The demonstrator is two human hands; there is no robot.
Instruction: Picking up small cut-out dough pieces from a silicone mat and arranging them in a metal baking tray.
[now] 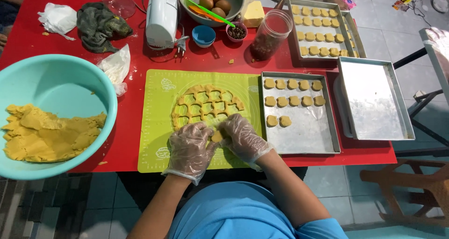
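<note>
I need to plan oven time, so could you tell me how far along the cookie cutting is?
Done: the far tray is full of cut pieces, and the near tray holds twelve. In hand: the left hand and right hand together hold one cut piece. Left: the rolled sheet is mostly holes, the teal bowl still holds dough, and one tray is bare.

Left hand (189, 148): covered by a thin, clear plastic glove, loose and crinkled, with glossy folds across the back.
Left glove cuff: ends just past the wrist in a ragged, flared edge that stands off the arm.
Right hand (241, 138): wears the same kind of see-through disposable glove, wrinkled over the knuckles and fingers.
Right glove cuff: bunched at the wrist, its edge slightly puffed out.
Forearms: bare from glove cuff to elbow, no watch or band visible.
Top: plain bright blue fabric, short sleeves, smooth with soft folds.
</note>
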